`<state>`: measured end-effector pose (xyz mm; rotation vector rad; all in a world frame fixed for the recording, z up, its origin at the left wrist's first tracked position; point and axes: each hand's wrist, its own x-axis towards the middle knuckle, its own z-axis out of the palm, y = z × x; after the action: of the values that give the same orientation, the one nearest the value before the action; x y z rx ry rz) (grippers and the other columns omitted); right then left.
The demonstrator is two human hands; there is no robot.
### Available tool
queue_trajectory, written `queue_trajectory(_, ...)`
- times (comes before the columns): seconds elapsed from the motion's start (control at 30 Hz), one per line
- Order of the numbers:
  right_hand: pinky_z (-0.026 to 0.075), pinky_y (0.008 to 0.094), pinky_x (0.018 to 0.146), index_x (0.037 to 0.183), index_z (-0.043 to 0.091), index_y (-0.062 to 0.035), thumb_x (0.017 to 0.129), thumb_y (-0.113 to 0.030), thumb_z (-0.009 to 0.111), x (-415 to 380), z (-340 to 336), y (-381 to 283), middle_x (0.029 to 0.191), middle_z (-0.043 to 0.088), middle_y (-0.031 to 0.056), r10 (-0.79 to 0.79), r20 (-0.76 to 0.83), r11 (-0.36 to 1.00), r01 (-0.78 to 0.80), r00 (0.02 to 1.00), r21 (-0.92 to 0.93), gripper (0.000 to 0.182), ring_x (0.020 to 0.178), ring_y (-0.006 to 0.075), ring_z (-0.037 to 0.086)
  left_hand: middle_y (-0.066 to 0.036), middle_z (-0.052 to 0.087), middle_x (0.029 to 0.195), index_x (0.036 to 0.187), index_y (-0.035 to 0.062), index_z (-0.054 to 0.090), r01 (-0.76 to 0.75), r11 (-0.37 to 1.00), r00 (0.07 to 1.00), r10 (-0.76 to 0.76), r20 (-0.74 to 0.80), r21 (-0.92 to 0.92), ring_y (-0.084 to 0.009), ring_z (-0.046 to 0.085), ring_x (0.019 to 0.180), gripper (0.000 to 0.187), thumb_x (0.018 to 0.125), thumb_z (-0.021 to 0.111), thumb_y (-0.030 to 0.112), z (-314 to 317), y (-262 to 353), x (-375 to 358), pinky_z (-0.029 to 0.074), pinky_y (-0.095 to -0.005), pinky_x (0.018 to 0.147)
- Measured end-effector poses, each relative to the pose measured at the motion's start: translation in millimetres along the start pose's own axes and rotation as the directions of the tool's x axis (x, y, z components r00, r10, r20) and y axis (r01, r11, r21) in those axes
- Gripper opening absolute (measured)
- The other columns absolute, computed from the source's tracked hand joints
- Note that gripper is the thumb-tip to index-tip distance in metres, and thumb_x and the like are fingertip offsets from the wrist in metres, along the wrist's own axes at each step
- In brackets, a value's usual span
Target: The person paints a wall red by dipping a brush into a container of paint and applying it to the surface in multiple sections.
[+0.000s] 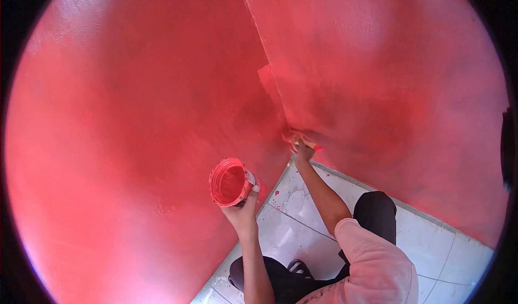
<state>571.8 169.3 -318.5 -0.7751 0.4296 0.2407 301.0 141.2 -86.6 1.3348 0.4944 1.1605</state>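
My left hand (244, 213) is wrapped round a small red paint pot (250, 181), tilted so its open mouth faces me. Red paint coats the inside walls and rim, and drips mark its label. Low in the corner of the room, my right hand (303, 152) grips a paintbrush (309, 144) with a light, wood-coloured handle and a red end pointing to the right. The hand is close to the red wall (388, 104), just above the floor. My fingers partly hide the brush.
Two red walls meet at a corner line; the left wall (162, 104) shows darker, uneven patches. White floor tiles (297, 228) carry red paint spots near the corner. My bent knees and a striped shoe (300, 268) are below. A dark object (506, 150) shows at the right edge.
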Motion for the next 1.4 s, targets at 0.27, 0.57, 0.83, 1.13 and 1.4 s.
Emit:
queue_trajectory(0.27, 0.056, 0.0294, 0.060, 0.106, 0.062, -0.0069, 0.086, -0.021, 0.070, -123.4, 161.7, -146.2, 0.093, 0.064, 0.0013, -0.529, 0.416, 0.839, 0.530, 0.740, 0.124, 0.025, 0.077, 0.0113, 0.063, -0.009, 0.059, 0.118, 0.125, 0.0018, 0.050, 0.041, 0.999, 0.993, -0.039, 0.112, -0.016, -0.0198, 0.059, 0.108, 0.064, 0.069, 0.079, -0.001, -8.3, -6.0, 2.1, 0.047, -0.0342, 0.094)
queue_trajectory(0.57, 0.057, 0.0301, 0.063, 0.102, 0.062, -0.0098, 0.086, -0.019, 0.069, -59.6, 111.6, -109.6, 0.093, 0.065, 0.0036, -0.286, 0.320, 0.956, 0.246, 0.903, 0.159, 0.020, 0.077, 0.0136, 0.064, -0.010, 0.056, 0.122, 0.129, 0.0028, 0.046, 0.033, 0.999, 0.997, -0.033, 0.071, 0.000, -0.0213, 0.056, 0.113, 0.073, 0.065, 0.081, 0.001, 5.4, -24.1, 1.5, 0.044, -0.0367, 0.098)
queue_trajectory(0.83, 0.049, 0.0221, 0.049, 0.088, 0.063, -0.0052, 0.087, -0.012, 0.066, -87.1, 110.7, -125.8, 0.075, 0.068, 0.0048, -0.373, 0.422, 0.922, 0.380, 0.826, 0.070, 0.008, 0.063, 0.0115, 0.065, -0.011, 0.057, 0.120, 0.130, 0.0024, 0.044, -0.015, 1.000, 0.999, 0.014, 0.029, 0.023, -0.0212, 0.058, 0.110, 0.074, 0.065, 0.080, -0.002, 10.2, -28.6, 2.6, 0.046, -0.0361, 0.096)
queue_trajectory(1.13, 0.058, 0.0316, 0.067, 0.115, 0.057, -0.0090, 0.090, -0.018, 0.063, -93.4, 137.1, -123.6, 0.098, 0.065, 0.0045, -0.178, 0.458, 0.984, 0.144, 0.871, 0.108, 0.027, 0.084, 0.0127, 0.064, -0.012, 0.055, 0.122, 0.131, 0.0009, 0.043, -0.078, 0.996, 0.996, 0.079, -0.043, 0.039, -0.0205, 0.057, 0.108, 0.074, 0.066, 0.079, -0.002, 0.6, -60.7, 10.3, 0.046, -0.0355, 0.094)
queue_trajectory(1.4, 0.055, 0.0306, 0.067, 0.107, 0.059, -0.0075, 0.084, -0.019, 0.071, -26.7, 18.3, 12.9, 0.098, 0.067, 0.0027, -0.005, 0.274, 0.985, 0.052, 0.962, -0.164, 0.028, 0.087, 0.0143, 0.067, -0.013, 0.052, 0.125, 0.132, 0.0008, 0.040, -0.153, 0.980, 0.984, 0.164, -0.075, 0.125, -0.0213, 0.054, 0.108, 0.069, 0.073, 0.076, 0.001, -15.6, -91.7, 13.0, 0.044, -0.0376, 0.096)
